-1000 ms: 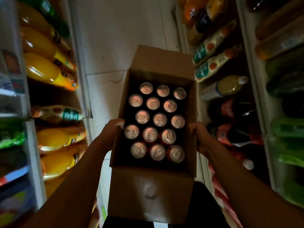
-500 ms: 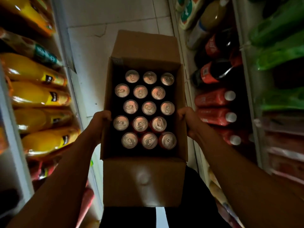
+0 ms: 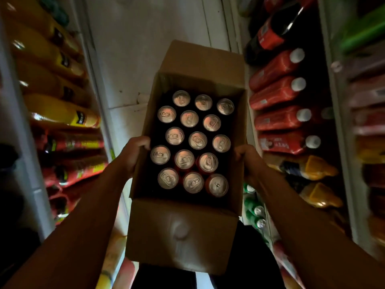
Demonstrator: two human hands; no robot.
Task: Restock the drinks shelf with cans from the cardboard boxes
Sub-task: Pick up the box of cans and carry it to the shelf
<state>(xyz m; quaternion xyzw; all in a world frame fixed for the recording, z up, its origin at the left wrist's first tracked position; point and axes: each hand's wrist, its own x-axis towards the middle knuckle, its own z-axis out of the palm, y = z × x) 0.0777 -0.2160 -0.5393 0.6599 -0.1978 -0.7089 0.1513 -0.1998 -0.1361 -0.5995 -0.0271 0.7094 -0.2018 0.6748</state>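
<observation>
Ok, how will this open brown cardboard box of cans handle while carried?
Probably heavy: the open brown cardboard box holds fifteen silver-topped cans. Walls may flex where the left hand and right hand grip. Cans look packed, unlikely to tip.

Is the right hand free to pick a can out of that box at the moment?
Probably not yet. The right hand grips the cardboard box wall, and the left hand grips the other side. The cans lie uncovered, but letting go might tip the box.

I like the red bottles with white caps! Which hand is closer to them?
Right. The right hand grips the box's wall beside the red bottles; the left hand grips the opposite wall.
</observation>
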